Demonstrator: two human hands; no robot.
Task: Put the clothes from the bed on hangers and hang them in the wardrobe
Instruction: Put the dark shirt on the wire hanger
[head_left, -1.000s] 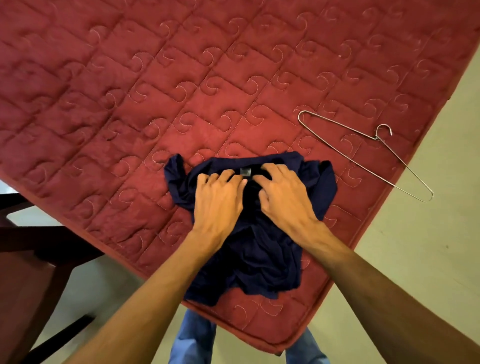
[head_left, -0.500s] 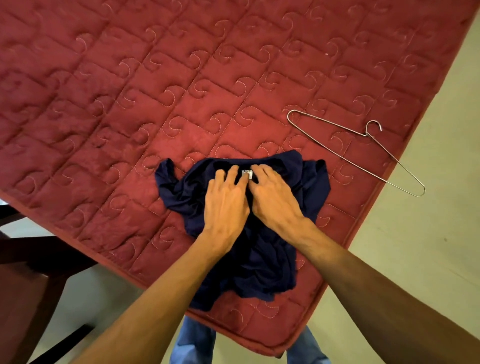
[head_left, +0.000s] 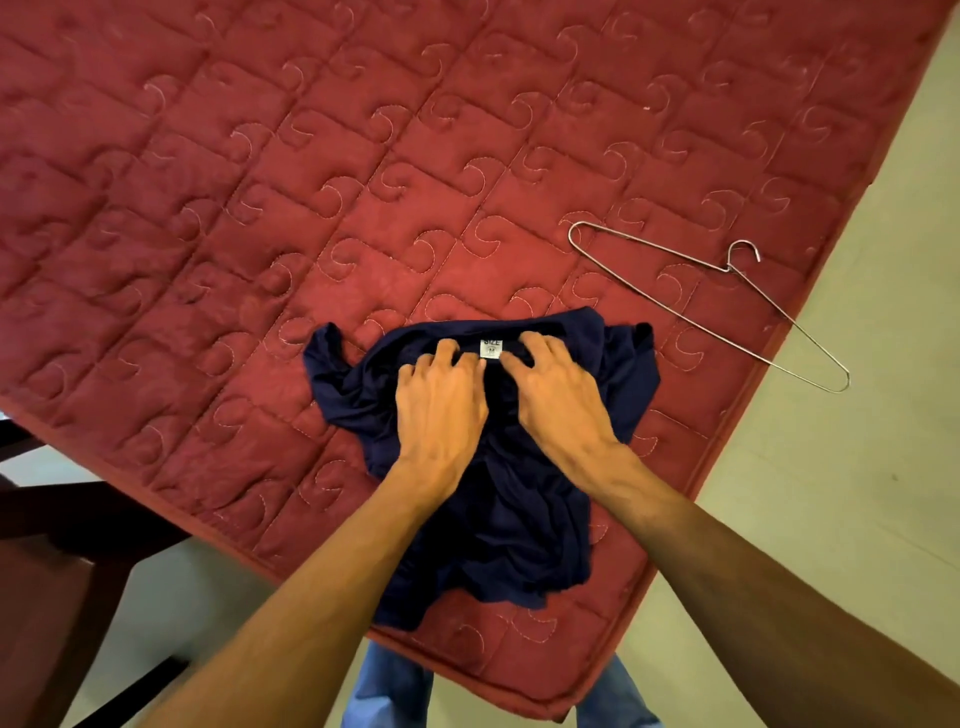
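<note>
Shirt (head_left: 519, 514) lies crumpled near the bed (head_left: 311, 182) edge. Left hand (head_left: 441, 405) and right hand (head_left: 558, 400) flank the label (head_left: 491, 348), curled, slightly spread fingers gripping the collar. Probably opening the neck for the hanger (head_left: 675, 301) nearby.

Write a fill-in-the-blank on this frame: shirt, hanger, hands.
1. The label between the left hand and right hand reads SIZE ___.
2. The hanger lies on the person's ___ of the shirt.
3. The bed cover is ___ in colour.
4. The hanger is touched by ___ hand.

Missing words: M; right; red; neither.
</note>
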